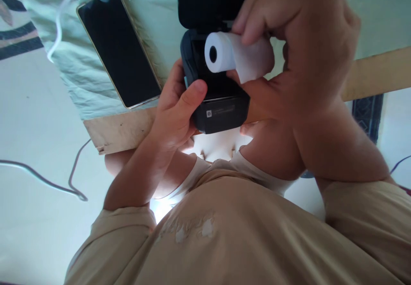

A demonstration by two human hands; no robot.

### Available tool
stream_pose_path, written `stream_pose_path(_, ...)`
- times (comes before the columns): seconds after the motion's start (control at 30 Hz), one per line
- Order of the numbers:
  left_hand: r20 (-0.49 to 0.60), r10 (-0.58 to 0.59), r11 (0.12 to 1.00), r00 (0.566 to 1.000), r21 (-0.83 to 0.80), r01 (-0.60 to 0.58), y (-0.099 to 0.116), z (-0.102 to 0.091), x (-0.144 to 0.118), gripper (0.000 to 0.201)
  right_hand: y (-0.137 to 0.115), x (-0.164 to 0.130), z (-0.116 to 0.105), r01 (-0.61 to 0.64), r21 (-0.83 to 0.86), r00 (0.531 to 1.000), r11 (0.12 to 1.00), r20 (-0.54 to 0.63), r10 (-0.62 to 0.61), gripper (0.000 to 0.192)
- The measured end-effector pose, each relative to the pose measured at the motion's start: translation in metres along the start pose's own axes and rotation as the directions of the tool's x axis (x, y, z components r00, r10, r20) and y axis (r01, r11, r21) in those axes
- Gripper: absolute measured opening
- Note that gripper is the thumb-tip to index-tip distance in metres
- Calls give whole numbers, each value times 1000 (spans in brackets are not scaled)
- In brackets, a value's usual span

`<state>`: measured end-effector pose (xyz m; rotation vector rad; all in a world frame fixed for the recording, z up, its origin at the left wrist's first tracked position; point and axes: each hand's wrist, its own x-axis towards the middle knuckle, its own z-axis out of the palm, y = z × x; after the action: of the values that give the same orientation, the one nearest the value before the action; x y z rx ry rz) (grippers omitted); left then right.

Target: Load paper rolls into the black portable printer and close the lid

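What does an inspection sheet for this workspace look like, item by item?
Surface: wooden table, green cloth over it.
Job's things: black printer, lid open; white paper roll above its bay.
Clutter: phone, screen dark, on the cloth.
Fingers: left hand grips the printer's side; right hand pinches the roll.
Cables: white cable on the cloth; grey cable on the floor.
Surroundings: pale floor, dark rug.

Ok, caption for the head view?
Right hand holds paper roll over open black printer; left hand steadies it.
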<state>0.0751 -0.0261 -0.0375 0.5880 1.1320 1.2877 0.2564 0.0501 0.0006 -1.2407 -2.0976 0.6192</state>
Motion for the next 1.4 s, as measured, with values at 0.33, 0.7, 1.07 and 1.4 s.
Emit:
stream_pose_path(0.33, 94, -31, 998, 995, -46, 35, 5, 0, -2, 38, -7, -9, 8, 289, -226, 953, 930, -28, -303, 14)
stream_pose_path(0.7, 41, -20, 999, 999, -41, 22, 0, 1, -1, 49, -22, -14, 18, 152, -17, 976, 988, 158, -148, 35)
stream_pose_path(1.07, 137, 49, 983, 989, -183, -23, -2, -10, 14, 41, 1, -22, 23, 486, 139, 873, 863, -109, -474, 31)
stream_pose_path(1.4, 159, 163, 970, 974, -204, -129, -12, -13, 17, 43, 3, -29, 25, 291, 124, 957, 949, -34, -289, 40)
